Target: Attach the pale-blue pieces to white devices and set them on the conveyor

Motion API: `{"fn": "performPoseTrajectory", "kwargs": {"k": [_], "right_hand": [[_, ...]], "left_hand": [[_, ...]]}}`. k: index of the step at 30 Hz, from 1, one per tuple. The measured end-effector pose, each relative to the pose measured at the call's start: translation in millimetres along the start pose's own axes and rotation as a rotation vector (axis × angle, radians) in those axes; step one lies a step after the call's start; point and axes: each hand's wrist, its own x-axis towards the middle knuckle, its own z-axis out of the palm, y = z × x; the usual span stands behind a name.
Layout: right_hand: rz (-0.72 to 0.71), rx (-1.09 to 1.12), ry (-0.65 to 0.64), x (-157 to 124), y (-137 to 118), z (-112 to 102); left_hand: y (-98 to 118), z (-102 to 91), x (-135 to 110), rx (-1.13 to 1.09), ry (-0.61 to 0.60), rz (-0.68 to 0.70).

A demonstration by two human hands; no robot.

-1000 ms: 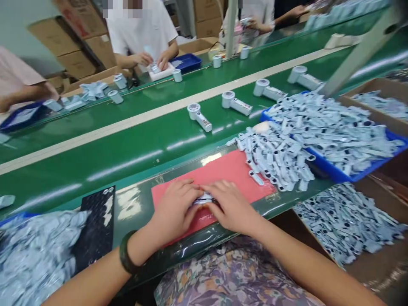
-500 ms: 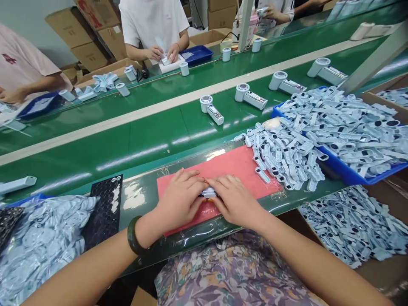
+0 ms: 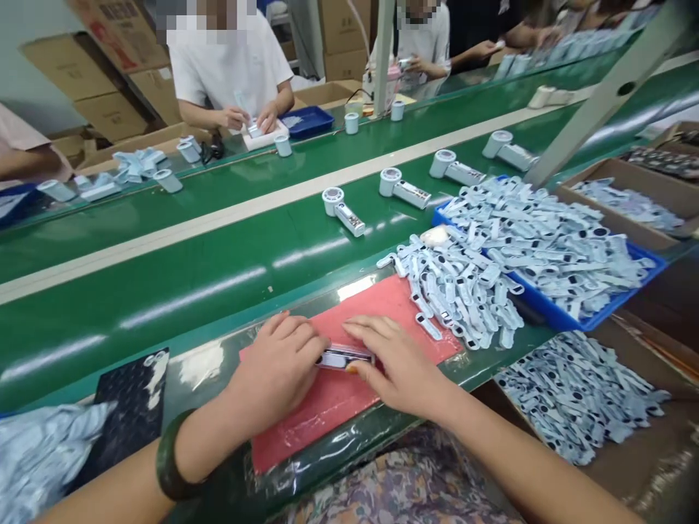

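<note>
Between my two hands lies a slim pale device (image 3: 336, 358) with a long light panel and dark edges, held low over a red mat (image 3: 292, 429). My left hand (image 3: 273, 367), with a dark green bangle at the wrist, is closed around its left end and hides that part. At the right end, my right hand (image 3: 401, 367) pinches it with the thumb below and fingers above. Right of the mat spreads a loose pile of pale blue handle-shaped covers (image 3: 456, 291), many with a dark oval window.
A blue tray (image 3: 590, 320) heaped with covers stands right of the pile, above a carton of more covers (image 3: 579, 400). Several round-headed devices (image 3: 344, 211) lie on the green conveyor belt (image 3: 218, 240). A black textured pad (image 3: 128, 400) and bagged parts (image 3: 49, 451) sit left. Co-workers (image 3: 229, 73) sit opposite.
My hands have drawn slightly apart, exposing more of the device between them. The view has shifted, so the belt and piles appear further left and lower.
</note>
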Motion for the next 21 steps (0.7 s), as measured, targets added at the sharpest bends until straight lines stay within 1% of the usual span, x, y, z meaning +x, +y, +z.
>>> {"fn": "performPoseTrajectory", "kwargs": {"k": [1, 3, 5, 7, 9, 11, 13, 15, 17, 19, 21], "right_hand": [[0.014, -0.065, 0.048, 5, 6, -7], [0.071, -0.25, 0.128, 18, 20, -20], [0.143, -0.439, 0.149, 34, 35, -31], [0.192, -0.595, 0.107, 53, 47, -38], [0.217, -0.72, 0.02, 73, 55, -39], [0.223, -0.805, -0.06, 91, 60, -38], [0.215, -0.855, -0.104, 105, 64, -39], [0.191, -0.881, -0.127, 113, 65, -41], [0.142, -0.891, -0.108, 113, 62, -43], [0.051, -0.825, -0.009, 104, 53, -40], [-0.052, -0.62, 0.12, 84, 43, -29]], "left_hand": [[-16, -2.8, 6, 0.025, -0.01, 0.017], [-54, -7.6, 23, 0.12, -0.017, 0.012], [-99, -9.7, 44, 0.242, -0.021, -0.07], [-142, -7.8, 67, 0.336, -0.038, -0.197], [-177, -1.6, 87, 0.374, -0.046, -0.305], [-200, 8.0, 102, 0.368, -0.049, -0.362], [-212, 18.7, 106, 0.34, -0.063, -0.381], [-215, 26.9, 94, 0.303, -0.081, -0.388], [-217, 29.7, 67, 0.275, -0.106, -0.403], [-225, 26.5, 26, 0.265, -0.157, -0.46], [-242, 17.8, -24, 0.276, -0.238, -0.58]]}}
